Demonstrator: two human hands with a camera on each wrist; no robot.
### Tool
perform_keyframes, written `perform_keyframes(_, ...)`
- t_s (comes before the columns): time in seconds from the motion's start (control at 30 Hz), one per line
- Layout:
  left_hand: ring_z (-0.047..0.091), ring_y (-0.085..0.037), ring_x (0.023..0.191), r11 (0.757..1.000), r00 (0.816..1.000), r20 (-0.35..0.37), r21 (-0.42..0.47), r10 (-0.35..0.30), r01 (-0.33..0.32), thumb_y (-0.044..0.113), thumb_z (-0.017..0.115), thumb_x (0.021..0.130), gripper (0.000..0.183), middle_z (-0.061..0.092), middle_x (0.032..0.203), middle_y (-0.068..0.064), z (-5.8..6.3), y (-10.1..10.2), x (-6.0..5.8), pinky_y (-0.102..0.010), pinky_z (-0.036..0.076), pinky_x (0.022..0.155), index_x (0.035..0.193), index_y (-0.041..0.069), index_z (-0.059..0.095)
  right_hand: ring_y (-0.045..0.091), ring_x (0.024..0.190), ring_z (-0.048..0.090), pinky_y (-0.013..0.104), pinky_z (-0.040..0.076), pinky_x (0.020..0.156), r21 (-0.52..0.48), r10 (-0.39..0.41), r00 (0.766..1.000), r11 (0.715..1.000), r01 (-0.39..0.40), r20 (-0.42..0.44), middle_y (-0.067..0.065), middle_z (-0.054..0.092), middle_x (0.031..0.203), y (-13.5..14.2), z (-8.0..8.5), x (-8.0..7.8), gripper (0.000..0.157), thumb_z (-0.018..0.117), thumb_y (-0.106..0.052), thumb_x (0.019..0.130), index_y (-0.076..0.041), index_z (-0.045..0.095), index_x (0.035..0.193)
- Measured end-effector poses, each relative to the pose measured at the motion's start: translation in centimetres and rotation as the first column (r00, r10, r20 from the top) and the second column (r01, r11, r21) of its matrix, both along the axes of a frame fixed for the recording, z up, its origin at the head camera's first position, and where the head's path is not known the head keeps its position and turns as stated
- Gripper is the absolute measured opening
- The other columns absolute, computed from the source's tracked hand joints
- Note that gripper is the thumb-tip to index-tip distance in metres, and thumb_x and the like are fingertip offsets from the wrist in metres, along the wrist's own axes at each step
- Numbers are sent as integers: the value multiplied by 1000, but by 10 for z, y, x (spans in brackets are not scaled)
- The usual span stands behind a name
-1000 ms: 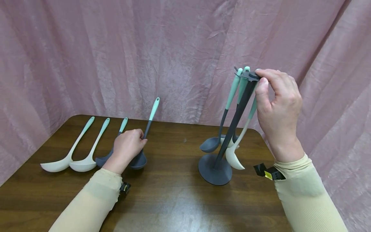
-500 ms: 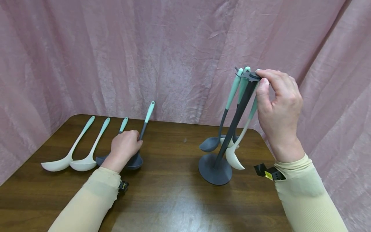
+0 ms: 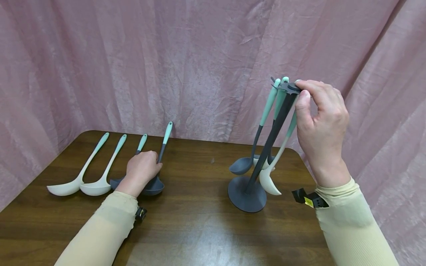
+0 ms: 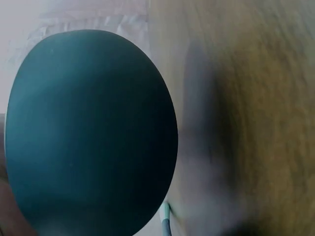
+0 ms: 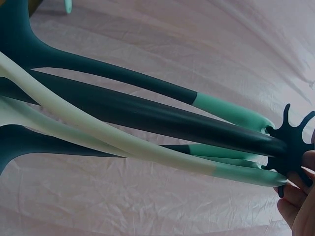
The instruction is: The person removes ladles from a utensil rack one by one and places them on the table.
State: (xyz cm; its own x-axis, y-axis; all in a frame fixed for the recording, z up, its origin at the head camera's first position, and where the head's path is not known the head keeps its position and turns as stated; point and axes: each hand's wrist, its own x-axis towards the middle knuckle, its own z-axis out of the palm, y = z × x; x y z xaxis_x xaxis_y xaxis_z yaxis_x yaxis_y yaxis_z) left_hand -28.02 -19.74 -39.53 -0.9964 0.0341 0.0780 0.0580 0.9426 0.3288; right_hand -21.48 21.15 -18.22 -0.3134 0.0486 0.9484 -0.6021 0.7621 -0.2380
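Observation:
With my left hand [image 3: 143, 168] I grip a dark grey ladle [image 3: 167, 135] by its lower shaft; its mint handle slants up to the back right. Its bowl [image 4: 93, 132] fills much of the left wrist view. Just left of it, partly behind my hand, lies another dark ladle [image 3: 142, 142]. My right hand [image 3: 322, 122] pinches the hooked top [image 5: 293, 142] of a dark utensil stand [image 3: 247, 199], which leans to the right in the head view. From the hooks hang a dark ladle [image 3: 241, 166], a white ladle [image 3: 269, 181] and others partly hidden behind the pole.
Two white ladles with mint handles lie on the left of the wooden table [image 3: 199, 229]: one outermost [image 3: 66, 189], the other [image 3: 95, 189] beside it. A pink curtain [image 3: 199, 66] hangs behind the table's far edge.
My left hand has moved slightly left with the dark ladle, whose handle end has shifted left and lower. My right hand has stayed at the stand's top, almost still.

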Motion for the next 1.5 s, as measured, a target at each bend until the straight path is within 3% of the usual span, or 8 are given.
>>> perform_keyframes(0.57, 59, -26, 63, 1000, 998, 65, -15, -4, 5, 19, 75, 103, 33, 63, 66, -5, -5, -5, -2, -42, 48, 60, 72, 10, 67, 37, 118, 69, 36, 48, 105, -3, 6, 1000, 1000, -6, -8, 11, 80, 122, 1, -1, 0, 37, 55, -24, 107, -6, 84, 121)
perform_keyframes(1.5, 60, -28, 66, 1000, 989, 145, -15, 6, -4, 18, 75, 102, 28, 64, 72, -8, -11, -12, -4, -42, 49, 63, 77, 8, 69, 36, 118, 69, 36, 48, 104, -4, -6, 1000, 1000, 6, 3, 10, 80, 123, 0, -2, 1, 37, 55, -25, 107, -6, 84, 122)
